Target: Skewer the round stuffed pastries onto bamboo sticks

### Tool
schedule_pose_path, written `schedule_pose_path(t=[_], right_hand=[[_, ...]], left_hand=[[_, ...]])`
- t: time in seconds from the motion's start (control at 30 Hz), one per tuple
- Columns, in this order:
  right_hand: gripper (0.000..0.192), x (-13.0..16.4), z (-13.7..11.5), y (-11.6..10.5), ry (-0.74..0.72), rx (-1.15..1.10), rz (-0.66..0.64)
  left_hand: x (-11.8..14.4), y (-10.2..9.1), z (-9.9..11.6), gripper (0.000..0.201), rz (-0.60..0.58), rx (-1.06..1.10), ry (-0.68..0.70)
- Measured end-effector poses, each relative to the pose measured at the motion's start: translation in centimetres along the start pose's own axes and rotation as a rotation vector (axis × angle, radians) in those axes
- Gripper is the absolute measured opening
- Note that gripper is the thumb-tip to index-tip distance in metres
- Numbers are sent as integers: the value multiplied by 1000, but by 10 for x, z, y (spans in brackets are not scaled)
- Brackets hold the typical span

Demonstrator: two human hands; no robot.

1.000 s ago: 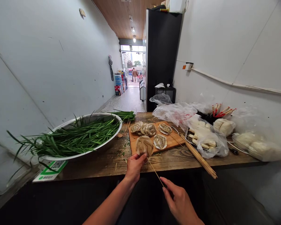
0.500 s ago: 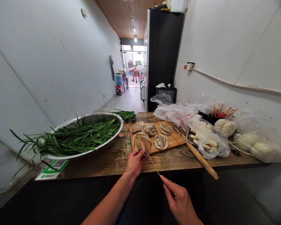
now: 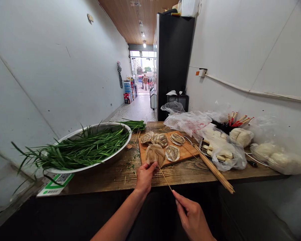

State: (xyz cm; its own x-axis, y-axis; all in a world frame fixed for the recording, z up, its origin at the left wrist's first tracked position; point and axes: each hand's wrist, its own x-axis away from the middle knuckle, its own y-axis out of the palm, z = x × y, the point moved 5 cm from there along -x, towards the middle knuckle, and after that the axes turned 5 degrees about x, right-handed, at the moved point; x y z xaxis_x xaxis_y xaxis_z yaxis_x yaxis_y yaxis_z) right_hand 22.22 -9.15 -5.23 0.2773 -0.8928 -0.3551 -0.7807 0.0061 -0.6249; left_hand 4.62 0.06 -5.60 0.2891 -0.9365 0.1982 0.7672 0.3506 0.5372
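My left hand (image 3: 144, 176) pinches a flat round brown food slice (image 3: 155, 154) at its near edge, over the front of a wooden cutting board (image 3: 184, 152). A thin bamboo skewer (image 3: 165, 179) runs from that slice down to my right hand (image 3: 192, 217), which grips its near end below the table edge. Several more round slices (image 3: 163, 140) lie on the board behind.
A large metal bowl (image 3: 115, 154) of green chives sits at the left. A bundle of bamboo skewers (image 3: 214, 170) lies right of the board. Plastic bags with white food (image 3: 222, 149) and red-tipped chopsticks (image 3: 237, 121) crowd the right. A black cabinet (image 3: 174, 60) stands behind.
The slice in my left hand has shifted slightly, and both hands have barely moved along the skewer. The view has tilted a little.
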Motion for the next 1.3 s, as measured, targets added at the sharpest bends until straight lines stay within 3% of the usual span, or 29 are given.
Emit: schedule_pose_path(t=[0.3,0.5,0.63,0.77,0.87,0.97,1.1,1.2,1.3], right_hand=[[39,0,-4,-1,-35,1,23],[39,2,3,2,59,-138,42],[38,4,13,10,280,-447,48],[57,6,19,26,634,-940,-104],[64,5,17,28,725,-1140,-153],[57,4,20,25,642,-974,-98],[36,1,14,18,200,-398,22],[37,5,4,18,-142,-14,144],[38,8,-1,19,-235,139,211]], left_hand=[[0,3,-6,36,-10,-82,96],[-4,-3,-12,31,-41,-188,155],[-4,-5,-10,28,-70,-279,228],[-3,-5,-4,29,-99,-393,299],[-4,-4,-2,29,-128,-448,316],[-4,-5,-1,30,-138,-493,320],[-3,-6,0,30,-151,-549,357],[-1,-5,2,31,-149,-583,372],[0,-3,5,30,-154,-601,383]])
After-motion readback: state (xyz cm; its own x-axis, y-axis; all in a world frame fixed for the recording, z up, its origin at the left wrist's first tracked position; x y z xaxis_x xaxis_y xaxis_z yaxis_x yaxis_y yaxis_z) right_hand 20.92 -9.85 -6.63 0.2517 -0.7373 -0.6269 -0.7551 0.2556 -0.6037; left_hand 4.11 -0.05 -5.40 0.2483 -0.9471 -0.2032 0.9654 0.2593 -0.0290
